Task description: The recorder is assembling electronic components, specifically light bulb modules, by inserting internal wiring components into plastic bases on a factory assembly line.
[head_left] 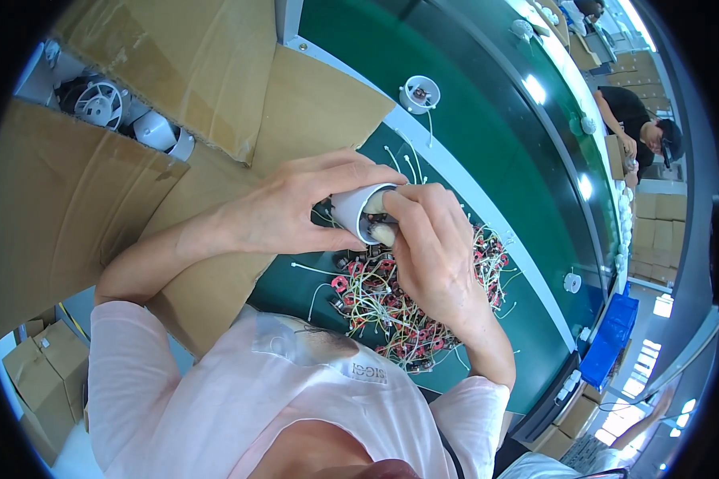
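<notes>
My left hand (291,206) is wrapped round a white cylindrical housing (348,211), which lies tilted with its open end toward the right. Into that opening reach the thumb and fingers of my right hand (443,251), with pale covers on the tips. They are bent together round a dark part inside, mostly hidden by the fingers and the rim. Below and beside my right hand spreads a tangled pile of small motors (403,307) with red ends and pale wires, on a green surface.
At the left, an open cardboard box (160,72) holds white fan housings (100,104). A green conveyor belt (495,136) runs beyond a white rail, carrying a white housing (418,94) with a wire and another small one (572,283). Farther right are a blue bin (609,342) and a seated person (639,124).
</notes>
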Demonstrator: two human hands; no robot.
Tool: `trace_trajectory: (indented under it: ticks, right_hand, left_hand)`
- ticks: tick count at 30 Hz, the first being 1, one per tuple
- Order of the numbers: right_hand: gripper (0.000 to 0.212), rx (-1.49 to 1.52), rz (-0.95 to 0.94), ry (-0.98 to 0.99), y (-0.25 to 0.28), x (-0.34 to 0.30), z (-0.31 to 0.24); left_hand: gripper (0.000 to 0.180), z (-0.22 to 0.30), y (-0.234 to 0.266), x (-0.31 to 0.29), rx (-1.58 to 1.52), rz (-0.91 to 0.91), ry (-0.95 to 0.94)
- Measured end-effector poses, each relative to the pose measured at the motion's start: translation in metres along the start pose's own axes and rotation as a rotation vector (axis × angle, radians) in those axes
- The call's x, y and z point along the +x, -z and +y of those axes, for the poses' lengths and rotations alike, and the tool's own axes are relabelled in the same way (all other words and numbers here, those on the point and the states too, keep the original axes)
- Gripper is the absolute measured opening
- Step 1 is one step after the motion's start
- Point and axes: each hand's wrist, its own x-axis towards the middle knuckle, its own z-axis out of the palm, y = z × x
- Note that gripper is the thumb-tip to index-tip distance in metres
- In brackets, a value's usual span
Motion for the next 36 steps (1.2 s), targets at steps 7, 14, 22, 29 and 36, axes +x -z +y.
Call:
trace_trajectory:
  ticks: [7,14,22,29,36]
  right_hand:
    - [0.035,-0.099,0.015,0.036,-0.001,0.009,0.003]
    - [0.032,0.175,-0.002,-0.149,-0.004,0.004,0.011]
    - [0.024,0.525,0.045,-0.395,0.014,0.004,0.041]
    - [0.022,-0.094,0.21,-0.67,0.032,-0.061,0.21]
    - [0.02,-0.286,0.126,-0.64,0.048,-0.079,0.145]
  left_hand:
    - [0.06,0.007,0.001,-0.004,-0.039,-0.002,0.202]
    - [0.061,0.001,-0.003,-0.002,-0.048,0.066,0.088]
    - [0.055,0.039,0.01,-0.009,0.523,0.295,0.0]
    - [0.029,0.039,0.046,-0.083,1.322,0.312,0.164]
    - [0.026,-0.044,0.071,-0.053,1.711,0.087,0.247]
